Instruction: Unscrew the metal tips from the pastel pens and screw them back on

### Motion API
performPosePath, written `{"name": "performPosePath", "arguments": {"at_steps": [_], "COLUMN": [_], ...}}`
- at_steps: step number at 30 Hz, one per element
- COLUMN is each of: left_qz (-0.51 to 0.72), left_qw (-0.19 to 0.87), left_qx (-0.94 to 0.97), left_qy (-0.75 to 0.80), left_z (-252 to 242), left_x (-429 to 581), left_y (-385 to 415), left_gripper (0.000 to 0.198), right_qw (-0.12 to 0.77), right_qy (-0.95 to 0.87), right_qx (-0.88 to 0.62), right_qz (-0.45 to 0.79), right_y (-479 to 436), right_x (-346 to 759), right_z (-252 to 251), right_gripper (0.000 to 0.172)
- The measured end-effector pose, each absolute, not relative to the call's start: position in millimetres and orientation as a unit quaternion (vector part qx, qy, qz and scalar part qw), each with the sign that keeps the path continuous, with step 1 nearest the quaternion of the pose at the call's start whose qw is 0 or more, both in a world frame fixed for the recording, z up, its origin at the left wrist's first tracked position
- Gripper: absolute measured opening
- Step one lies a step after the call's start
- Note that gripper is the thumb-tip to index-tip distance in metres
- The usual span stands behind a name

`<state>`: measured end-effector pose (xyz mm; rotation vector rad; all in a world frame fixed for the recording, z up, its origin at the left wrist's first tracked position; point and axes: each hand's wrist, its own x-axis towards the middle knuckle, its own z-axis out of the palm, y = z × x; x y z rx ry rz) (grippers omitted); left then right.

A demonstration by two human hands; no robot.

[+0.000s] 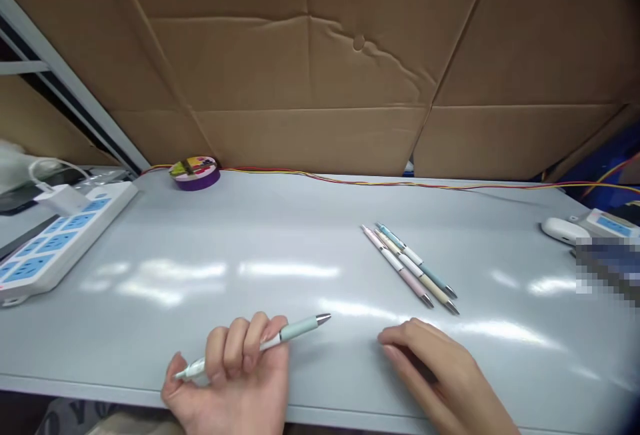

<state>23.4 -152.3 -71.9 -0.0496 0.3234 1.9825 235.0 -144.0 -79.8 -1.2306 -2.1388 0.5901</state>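
My left hand (245,371), palm up near the front edge of the table, has its fingers wrapped round a mint-green and white pen (300,328). The pen's silver tip points right, and my thumb touches the push-button end at the left. To the right, my right hand (440,368) is low over the tabletop, its thumb and index fingertips close together with nothing visible between them. Beyond it lie three similar pens side by side, tips toward me: a pink pen (400,269), a cream pen (425,281) and a blue-green pen (425,268).
A power strip (65,241) with a white plug runs along the left side. A purple roll of tape (197,176) sits at the back left. Thin twisted wires (320,177) follow the back edge before a cardboard wall (300,68). A white rounded case (565,229) lies at right.
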Motion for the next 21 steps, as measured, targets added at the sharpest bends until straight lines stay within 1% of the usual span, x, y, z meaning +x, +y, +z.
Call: {"name": "performPosePath", "arguments": {"at_steps": [3,8,13,15,16,18,19,20,21], "left_qz": [0.843,0.849,0.850,0.844,0.836,0.814,0.793,0.765,0.735], "left_qw": [0.516,0.467,0.473,0.492,0.510,0.557,0.590,0.628,0.660], "left_qx": [0.024,0.088,0.094,0.097,0.093,0.081,0.078,0.080,0.093], "left_qy": [0.150,0.229,0.211,0.190,0.179,0.145,0.129,0.121,0.124], "left_z": [-75.8,-75.5,-74.4,-74.7,-74.9,-75.4,-76.0,-76.8,-77.9], "left_x": [25.4,26.4,28.6,28.1,27.8,27.9,28.9,30.7,33.4], "left_y": [-152.7,-155.0,-154.4,-154.8,-155.3,-157.1,-158.4,-160.1,-162.0], "left_gripper": [0.045,0.045,0.045,0.043,0.043,0.046,0.047,0.046,0.045], "right_qw": [0.284,0.269,0.261,0.274,0.288,0.319,0.332,0.340,0.345], "right_qy": [-0.799,-0.801,-0.797,-0.795,-0.799,-0.810,-0.820,-0.829,-0.834], "right_qx": [-0.476,-0.478,-0.492,-0.502,-0.497,-0.472,-0.449,-0.426,-0.408], "right_qz": [0.232,0.239,0.234,0.202,0.178,0.136,0.127,0.128,0.136], "right_y": [-143.4,-144.7,-143.3,-143.3,-144.1,-148.3,-151.5,-155.2,-159.1], "right_x": [231.7,233.8,235.3,235.2,234.1,228.6,224.2,219.1,213.9], "right_z": [-80.2,-79.6,-81.2,-81.8,-81.7,-80.2,-78.7,-76.7,-74.4], "right_gripper": [0.013,0.016,0.016,0.015,0.020,0.039,0.046,0.048,0.045]}}
